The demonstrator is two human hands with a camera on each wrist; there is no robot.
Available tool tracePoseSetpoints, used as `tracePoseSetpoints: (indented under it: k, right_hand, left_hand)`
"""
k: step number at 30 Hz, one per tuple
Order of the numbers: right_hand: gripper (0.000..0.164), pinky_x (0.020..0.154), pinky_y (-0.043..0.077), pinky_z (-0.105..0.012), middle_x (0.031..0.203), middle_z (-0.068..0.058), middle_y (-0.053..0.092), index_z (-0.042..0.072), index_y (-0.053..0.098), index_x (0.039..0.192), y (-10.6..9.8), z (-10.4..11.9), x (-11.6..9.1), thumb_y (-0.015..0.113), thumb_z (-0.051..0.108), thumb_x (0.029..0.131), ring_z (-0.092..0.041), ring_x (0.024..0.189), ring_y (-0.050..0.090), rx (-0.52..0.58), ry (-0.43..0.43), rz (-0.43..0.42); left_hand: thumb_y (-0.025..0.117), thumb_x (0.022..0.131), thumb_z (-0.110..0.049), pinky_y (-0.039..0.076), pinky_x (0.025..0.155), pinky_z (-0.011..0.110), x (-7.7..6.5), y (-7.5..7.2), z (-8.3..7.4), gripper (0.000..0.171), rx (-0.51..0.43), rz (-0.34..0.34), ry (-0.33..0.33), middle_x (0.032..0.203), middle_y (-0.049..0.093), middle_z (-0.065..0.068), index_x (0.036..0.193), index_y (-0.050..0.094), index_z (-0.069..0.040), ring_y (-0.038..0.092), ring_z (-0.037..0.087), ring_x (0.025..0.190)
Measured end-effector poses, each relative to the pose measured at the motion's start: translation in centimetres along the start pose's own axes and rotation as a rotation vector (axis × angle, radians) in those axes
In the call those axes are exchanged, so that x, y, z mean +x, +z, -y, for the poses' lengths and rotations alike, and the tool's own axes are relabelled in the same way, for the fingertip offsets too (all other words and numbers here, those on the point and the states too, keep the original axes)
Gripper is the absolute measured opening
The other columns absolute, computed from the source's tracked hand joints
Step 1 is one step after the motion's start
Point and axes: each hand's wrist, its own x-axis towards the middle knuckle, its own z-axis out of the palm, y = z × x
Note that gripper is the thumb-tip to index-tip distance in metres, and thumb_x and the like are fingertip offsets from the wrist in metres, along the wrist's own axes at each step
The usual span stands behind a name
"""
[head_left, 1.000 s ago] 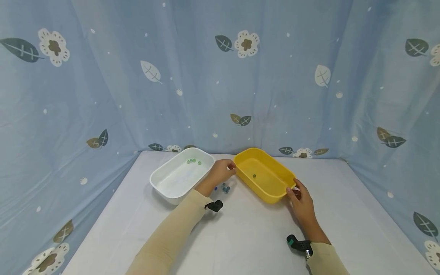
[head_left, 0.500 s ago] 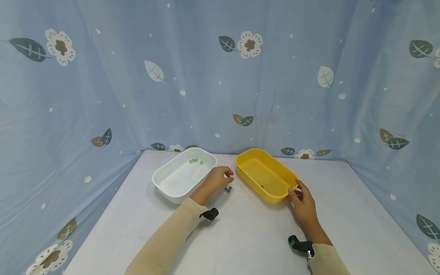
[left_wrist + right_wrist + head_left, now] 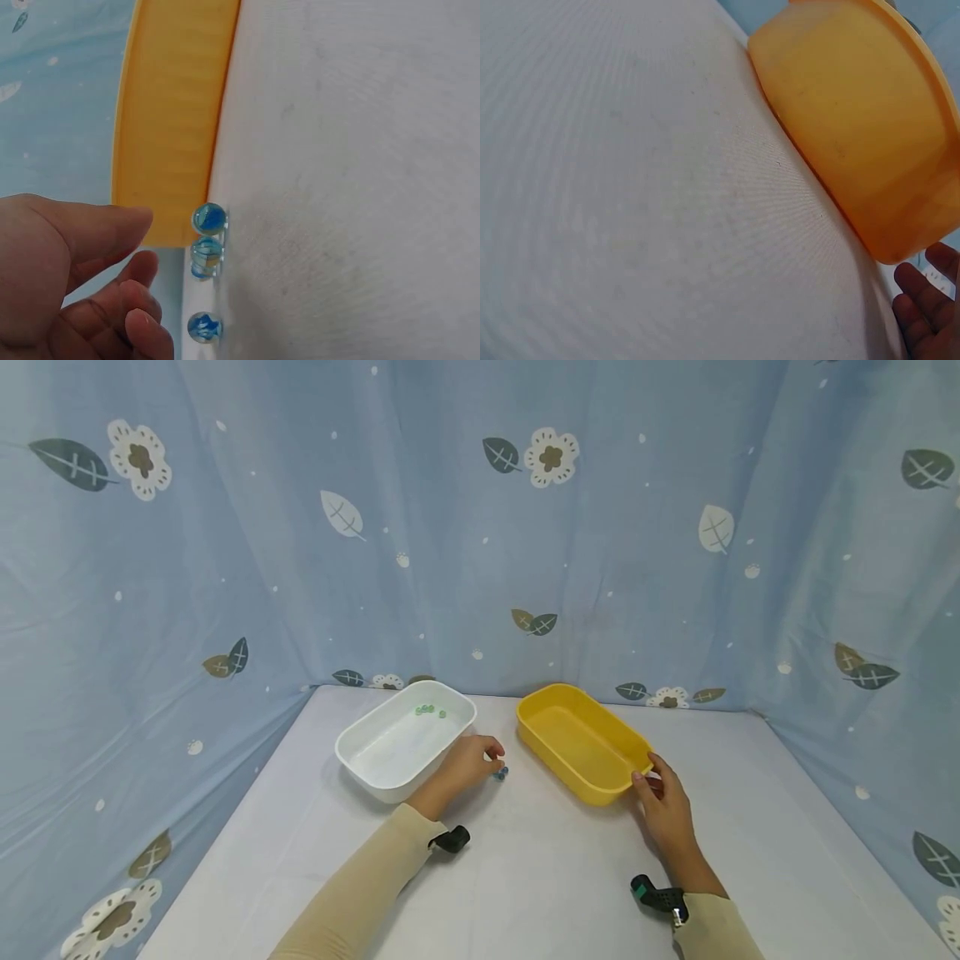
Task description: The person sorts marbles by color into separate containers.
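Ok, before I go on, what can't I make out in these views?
Head: some blue marbles, partly hidden by the left grip.
Head: the near floor of the yellow tray, hidden by its own wall.
Head: patterns inside the green marbles, too small.
Left wrist: one end of the yellow tray, cut off by the top edge.
Right wrist: much of the right grip, cut off by the frame; whether it pinches the yellow tray is unclear.
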Motion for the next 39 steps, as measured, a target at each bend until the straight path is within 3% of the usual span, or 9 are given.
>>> tracePoseSetpoints:
  k: [10,29,39]
  right_hand:
    - [0.069,0.103,0.037,-0.053,0.149,-0.019,0.034,0.012,0.023,0.155,0.1,0.1,0.0,0.046,0.048,0.101,-0.038,0.123,0.045,0.006,0.024,0.003]
    - [0.07,0.102,0.038,-0.054,0.148,-0.02,0.035,0.011,0.024,0.154,0.0,0.0,0.0,0.045,0.051,0.1,-0.038,0.122,0.046,0.011,0.012,0.004]
    - [0.071,0.102,0.038,-0.054,0.148,-0.019,0.035,0.011,0.025,0.154,0.0,0.1,0.0,0.045,0.052,0.1,-0.037,0.122,0.046,0.02,0.002,0.0]
  left_hand:
    - [0.074,0.086,-0.018,0.047,0.071,0.029,-0.7,0.2,0.3,0.014,-0.011,0.057,-0.015,0.085,0.062,-0.007,0.099,0.071,-0.015,0.055,0.012,0.077]
    - [0.073,0.086,-0.017,0.049,0.08,0.032,-0.9,0.5,0.3,0.015,0.066,0.058,-0.037,0.088,0.065,-0.007,0.1,0.075,-0.014,0.058,0.012,0.084]
    - [0.073,0.084,-0.014,0.049,0.08,0.031,-1.0,0.3,-0.3,0.015,0.136,0.11,-0.06,0.087,0.064,-0.008,0.1,0.074,-0.016,0.057,0.011,0.083]
